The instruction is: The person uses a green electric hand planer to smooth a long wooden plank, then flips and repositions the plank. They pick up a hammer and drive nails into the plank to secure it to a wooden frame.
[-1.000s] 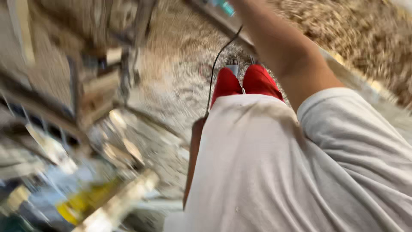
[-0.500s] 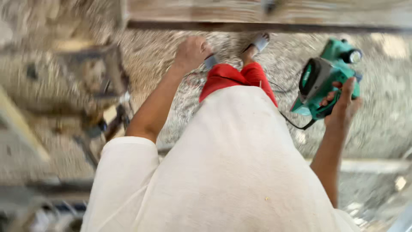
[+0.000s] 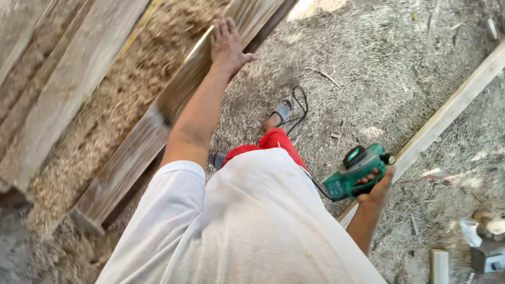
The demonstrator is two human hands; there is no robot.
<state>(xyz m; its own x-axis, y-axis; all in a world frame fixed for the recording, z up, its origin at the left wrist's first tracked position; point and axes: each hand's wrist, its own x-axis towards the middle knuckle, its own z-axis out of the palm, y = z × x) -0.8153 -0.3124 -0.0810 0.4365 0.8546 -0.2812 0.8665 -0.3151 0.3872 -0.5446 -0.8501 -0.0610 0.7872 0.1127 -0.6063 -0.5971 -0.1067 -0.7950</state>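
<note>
On the sawdust-strewn ground beside stacked timber, the left hand lies flat with fingers spread on the top face of a long wooden beam, apparently bracing or feeling its surface. The right hand is closed around a green electric planer, carried low at the side, clear of the wood; its black cord trails past a sandalled foot.

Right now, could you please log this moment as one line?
left hand: flat on wooden plank | right hand: holding green electric planer | ground: sawdust
</note>
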